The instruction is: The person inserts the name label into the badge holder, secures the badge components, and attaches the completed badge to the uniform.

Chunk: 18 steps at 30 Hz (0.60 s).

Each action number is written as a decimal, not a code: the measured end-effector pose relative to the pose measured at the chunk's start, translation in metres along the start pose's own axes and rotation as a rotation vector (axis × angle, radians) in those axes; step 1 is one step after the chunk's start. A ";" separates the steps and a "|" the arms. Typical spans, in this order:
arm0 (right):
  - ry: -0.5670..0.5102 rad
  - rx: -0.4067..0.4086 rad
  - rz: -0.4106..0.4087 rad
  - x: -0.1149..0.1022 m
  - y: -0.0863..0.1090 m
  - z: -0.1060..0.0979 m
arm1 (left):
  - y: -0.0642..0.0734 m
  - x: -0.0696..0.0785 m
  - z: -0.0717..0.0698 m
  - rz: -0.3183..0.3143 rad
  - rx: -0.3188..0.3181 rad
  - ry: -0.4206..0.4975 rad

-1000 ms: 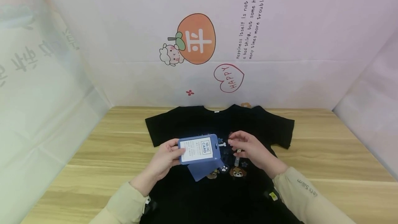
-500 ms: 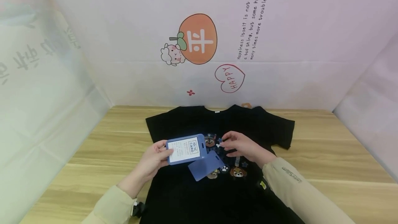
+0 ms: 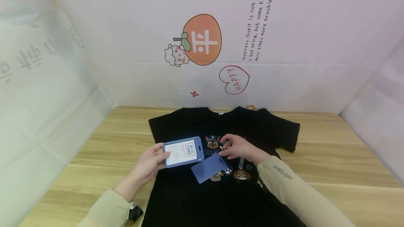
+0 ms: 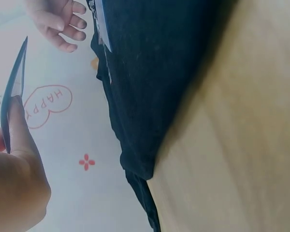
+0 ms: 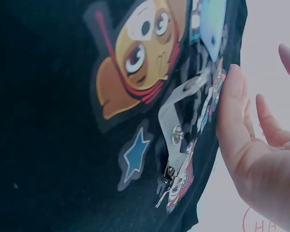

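My left hand (image 3: 146,164) pinches a blue ID card holder (image 3: 199,155) by its left end, thumb over the white "ID/IC CARD" insert. In the left wrist view the holder (image 4: 10,96) appears edge-on. A flat blue panel with a slot (image 3: 208,169), shaped like the holder's cover, lies tilted on a black T-shirt (image 3: 183,199). Just above and right of that panel is my right hand (image 3: 241,148), fingers bent loosely with nothing visible between them. Beside it a clear badge strap clip with a metal snap (image 5: 171,123) lies on the shirt, partly hidden by the hand in the head view.
The shirt is spread on a wood-grain table (image 3: 328,150), its cartoon dog print (image 3: 242,174) facing up. A printed white backdrop (image 3: 284,87) stands at the table's far edge. A small black object (image 3: 135,213) sits by the left sleeve cuff.
My left hand has drawn the holder leftward, uncovering more of the blue panel and dog print. My right hand has shifted left, towards the panel, which stays put.
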State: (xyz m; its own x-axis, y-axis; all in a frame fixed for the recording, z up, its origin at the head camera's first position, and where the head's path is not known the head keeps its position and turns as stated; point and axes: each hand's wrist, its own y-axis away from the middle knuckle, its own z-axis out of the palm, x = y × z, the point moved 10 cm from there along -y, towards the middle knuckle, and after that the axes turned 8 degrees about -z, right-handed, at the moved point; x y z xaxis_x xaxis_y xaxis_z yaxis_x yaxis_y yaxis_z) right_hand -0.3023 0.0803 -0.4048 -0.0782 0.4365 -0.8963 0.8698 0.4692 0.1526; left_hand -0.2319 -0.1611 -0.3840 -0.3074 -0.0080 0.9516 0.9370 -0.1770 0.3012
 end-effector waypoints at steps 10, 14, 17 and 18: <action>0.350 -0.142 -0.091 -0.009 -0.011 0.016 | 0.002 0.003 -0.003 -0.001 0.013 -0.007; 0.414 -0.189 -0.120 -0.010 -0.011 0.024 | 0.002 0.003 -0.003 0.000 0.012 -0.008; 0.444 -0.195 -0.120 -0.009 -0.011 0.026 | 0.002 0.003 -0.004 0.000 0.015 -0.009; 0.448 -0.196 -0.118 -0.009 -0.011 0.027 | 0.002 0.003 -0.004 -0.001 0.016 -0.011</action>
State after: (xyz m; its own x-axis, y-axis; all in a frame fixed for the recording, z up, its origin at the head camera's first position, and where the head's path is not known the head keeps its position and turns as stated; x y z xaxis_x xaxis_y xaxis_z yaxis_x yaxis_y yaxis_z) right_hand -0.2981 0.0503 -0.4094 -0.4094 0.6385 -0.6517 0.7381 0.6516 0.1747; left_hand -0.2317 -0.1654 -0.3806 -0.3062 0.0033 0.9520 0.9394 -0.1612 0.3027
